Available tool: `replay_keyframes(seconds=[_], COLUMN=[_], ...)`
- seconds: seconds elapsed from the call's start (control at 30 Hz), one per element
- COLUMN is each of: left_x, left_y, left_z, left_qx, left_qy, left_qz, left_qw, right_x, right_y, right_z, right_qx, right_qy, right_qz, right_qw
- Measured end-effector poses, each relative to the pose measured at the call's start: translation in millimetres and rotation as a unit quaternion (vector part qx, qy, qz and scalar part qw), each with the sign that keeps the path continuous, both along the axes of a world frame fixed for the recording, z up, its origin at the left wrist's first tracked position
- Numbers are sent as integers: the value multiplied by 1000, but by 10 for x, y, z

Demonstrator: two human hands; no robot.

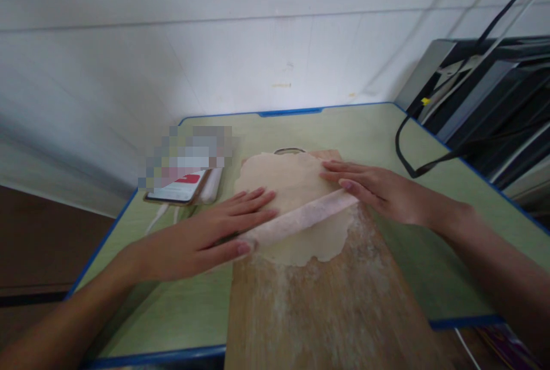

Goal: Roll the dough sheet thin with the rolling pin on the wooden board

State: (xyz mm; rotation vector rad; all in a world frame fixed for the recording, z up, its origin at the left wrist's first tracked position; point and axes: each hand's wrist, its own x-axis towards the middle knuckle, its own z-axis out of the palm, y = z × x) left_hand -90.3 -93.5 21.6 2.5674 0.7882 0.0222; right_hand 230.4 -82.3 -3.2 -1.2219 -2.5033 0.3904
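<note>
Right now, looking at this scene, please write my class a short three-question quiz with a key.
1. Fill in the blank: the hand nearer the phone is the person's ____ hand.
2. Multiple choice: how does the rolling pin lie in relation to the sheet of dough on the wooden board? A) standing on one end; B) lying across it; C) apart from it.
3. True or false: the phone lies on the wooden board.

Key: 1. left, as the left hand shows; 2. B; 3. False: it lies on the green table.

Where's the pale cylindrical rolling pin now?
Head view, centre: the rolling pin lies slantwise across the flat cream dough sheet, its ends at the left hand and right hand.
</note>
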Motion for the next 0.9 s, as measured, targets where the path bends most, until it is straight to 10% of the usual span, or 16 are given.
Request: replay_keyframes(seconds=[0.9], left_x=[350], left_y=[-522], left_z=[120], left_qx=[0], left_qy=[-14], left_qz=[-188], left_qw=[982], right_x=[58], right_y=[-151], right_z=[103], right_qx=[-33], right_qy=[-66], right_qz=[91], right_qw=[993])
